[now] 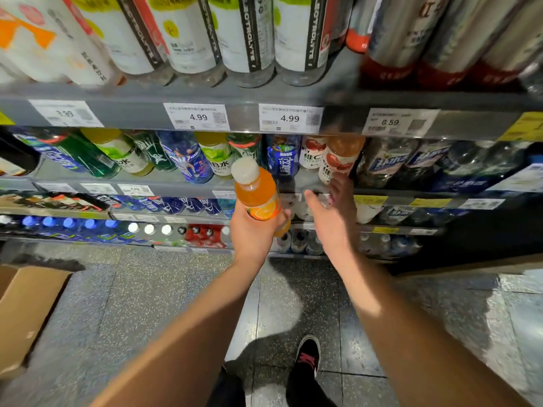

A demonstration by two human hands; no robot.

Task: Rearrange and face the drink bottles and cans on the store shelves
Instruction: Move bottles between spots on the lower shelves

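Note:
My left hand [255, 230] grips an orange juice bottle [258, 191] with a white cap, held upright in front of the second shelf. My right hand [335, 214] is stretched out with straight fingers towards that shelf, its fingertips just below a peach-red vitamin drink bottle [338, 160]. Whether the fingertips touch it I cannot tell. Beside that bottle stand a similar red-labelled bottle [312, 152] and a blue bottle [282, 157]. Green, yellow-lime and blue bottles [188, 157] fill the shelf to the left.
The top shelf holds white electrolyte bottles [244, 33] above a rail of price tags [289, 118]. Dark bottles [411, 163] crowd the right of the second shelf. Lower shelves carry caps-up bottles [147, 229]. A cardboard box [26, 312] sits on the floor at left.

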